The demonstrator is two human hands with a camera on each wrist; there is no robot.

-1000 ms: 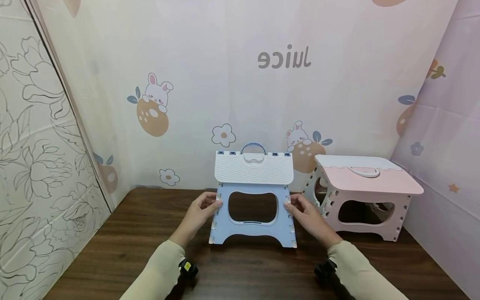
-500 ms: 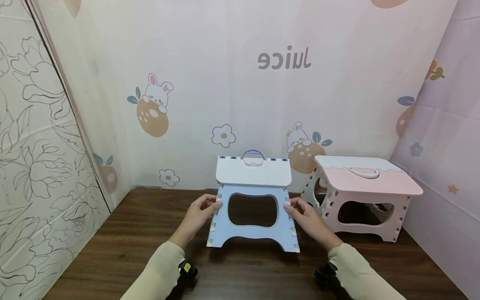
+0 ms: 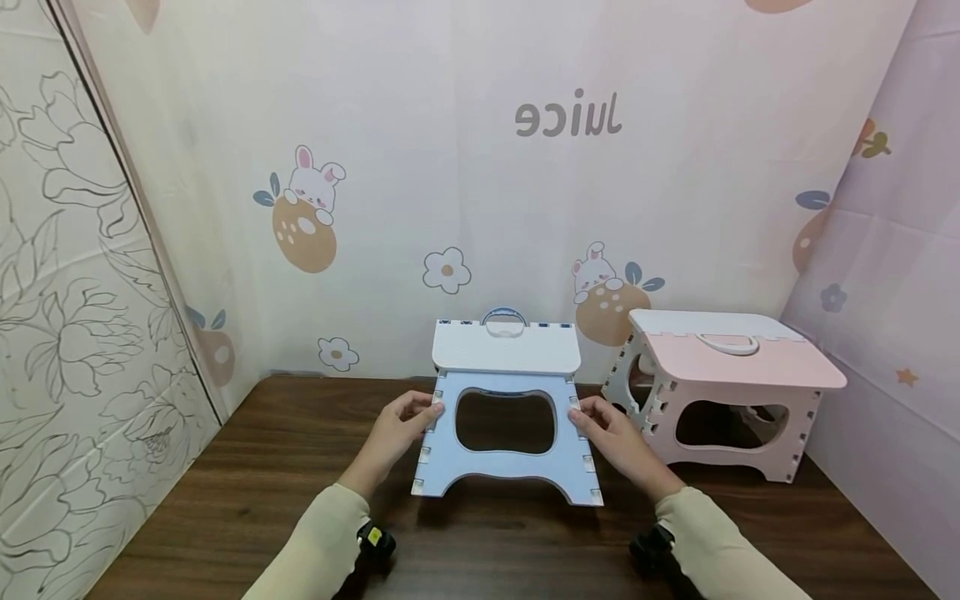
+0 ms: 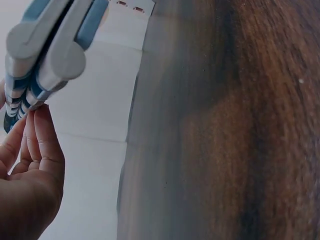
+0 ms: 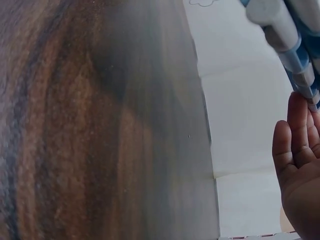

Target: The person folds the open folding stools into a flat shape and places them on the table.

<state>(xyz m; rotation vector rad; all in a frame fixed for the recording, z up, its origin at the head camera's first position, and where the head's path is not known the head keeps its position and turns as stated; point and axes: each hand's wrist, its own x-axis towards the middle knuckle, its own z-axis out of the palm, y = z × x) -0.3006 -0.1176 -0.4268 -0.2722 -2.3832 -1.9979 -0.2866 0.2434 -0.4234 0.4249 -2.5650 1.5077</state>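
Note:
A folding step stool, pale blue below with a white textured flap and a small blue carry handle, is held up near the middle of the table, folded nearly flat. My left hand pinches its left edge between thumb and fingers. On the opposite edge my right hand grips it the same way. In the left wrist view the folded legs lie close together, with a narrow gap between them, above the fingertips. The right wrist view shows the stool's hinged edge over the fingers of the right hand.
A second folding stool, pink and white with a white handle, stands unfolded at the right on the dark wooden table. Behind hangs a pale printed curtain. A flower-patterned panel borders the left side.
The blue stool has tilted: its top with the handle has gone lower, and its feet have swung toward me. Both hands keep their hold in nearly the same place.

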